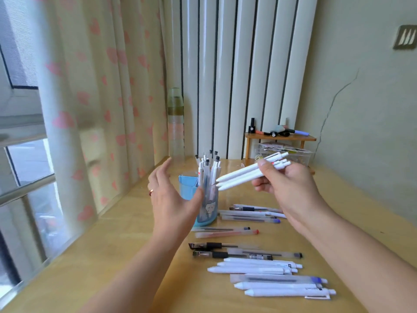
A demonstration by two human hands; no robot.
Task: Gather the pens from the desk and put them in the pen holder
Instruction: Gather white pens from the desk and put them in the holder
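A: White pens, three of them (246, 173), pinched in your right hand (286, 188), tips aimed at the pen holder (208, 204). Left hand (171, 197)?

B: Yours is spread wide, empty, w/ thumb just beside the holder's rim.

A: Holder's state?

B: Blue, upright on the wooden surface (112, 256), approx. a dozen pens standing in it. Loose pens (259, 267) lie in rows on the surface btwn your forearms.

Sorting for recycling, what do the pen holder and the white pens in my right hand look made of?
Pen holder: likely plastic, translucent blue, since pen barrels show through its wall. White pens: probably matte opaque plastic, with an even, dull surface.
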